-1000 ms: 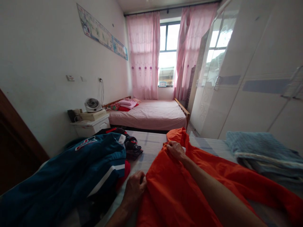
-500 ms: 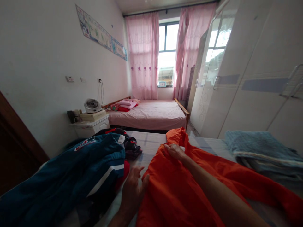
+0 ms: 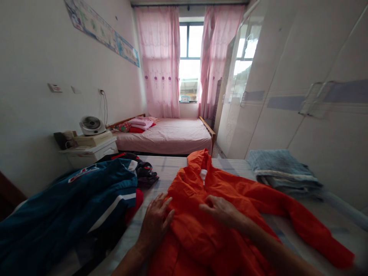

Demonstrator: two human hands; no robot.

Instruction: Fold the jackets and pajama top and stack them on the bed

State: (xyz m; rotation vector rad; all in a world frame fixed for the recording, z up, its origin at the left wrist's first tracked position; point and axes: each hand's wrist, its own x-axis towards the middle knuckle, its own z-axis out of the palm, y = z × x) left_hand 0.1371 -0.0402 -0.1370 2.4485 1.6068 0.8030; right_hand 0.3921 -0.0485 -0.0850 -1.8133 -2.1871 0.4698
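An orange jacket (image 3: 189, 230) lies spread before me, collar at the far end and one sleeve stretched out to the right. My left hand (image 3: 155, 218) rests at the jacket's left side, its fingers extended and the thumb apart. On the front of the jacket, below the collar opening, my right hand (image 3: 222, 212) has its fingers curled in against the cloth. Its fingertips are partly hidden and a little blurred. Inside the collar a small white patch (image 3: 203, 175) shows.
Left of the jacket lies a dark teal garment (image 3: 94, 195) with white stripes, beside dark crumpled clothing (image 3: 146, 174). A folded blue-grey cloth (image 3: 283, 165) sits at the right. Beyond are a pink-covered bed (image 3: 169, 134), a nightstand (image 3: 100, 149) with a fan (image 3: 92, 125), and wardrobes (image 3: 290, 76).
My right hand has moved down from near the collar to the jacket's front. My left hand has shifted slightly left. The view has turned right, and the jacket's collar now shows more fully.
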